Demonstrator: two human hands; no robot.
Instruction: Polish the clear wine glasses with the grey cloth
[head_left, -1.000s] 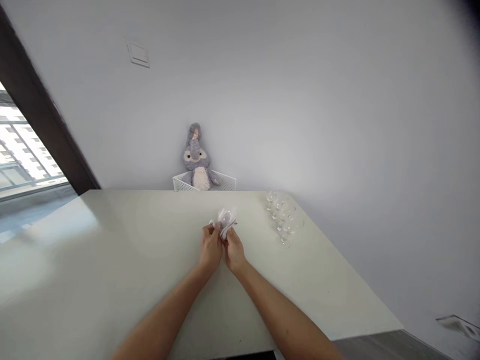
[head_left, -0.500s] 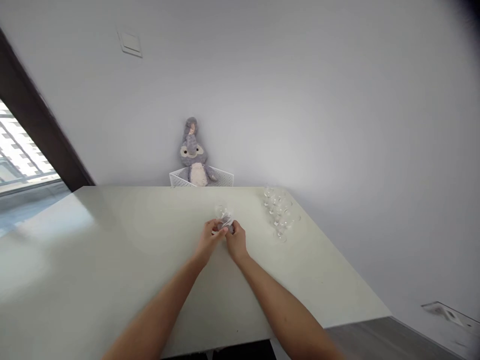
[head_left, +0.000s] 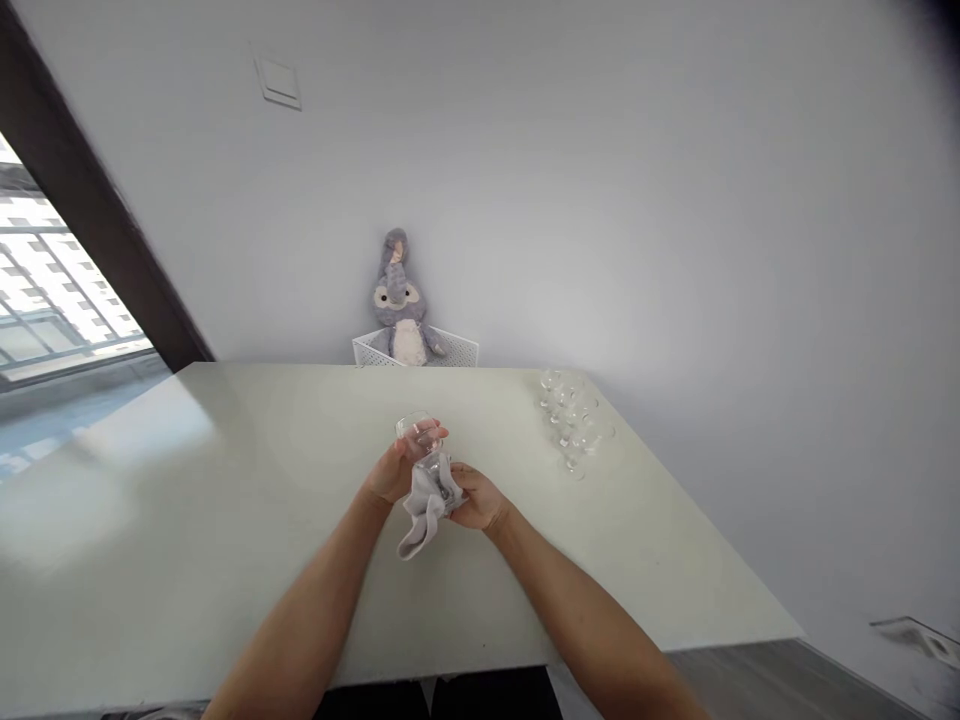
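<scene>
Over the middle of the table (head_left: 262,520), my left hand (head_left: 391,470) is wrapped round the bowl of a clear stemmed glass (head_left: 417,428). The glass is tilted, with its rim pointing up and away to the left. A light grey cloth (head_left: 426,503) covers its lower part, and one end of the cloth hangs loose towards me. My right hand (head_left: 480,497) is closed on the cloth around the glass's foot, whose shape is mostly hidden.
Several clear glasses (head_left: 570,415) stand close together near the table's right edge. Behind the far edge, a grey plush toy (head_left: 405,310) sits in a white perforated basket (head_left: 459,346) against the wall. A dark frame and a railing are at the left.
The glass has been turned and raised towards me, so its bowl shows more plainly. My left hand is now round the bowl, and the cloth hangs down unfolded. The view has shifted slightly.
</scene>
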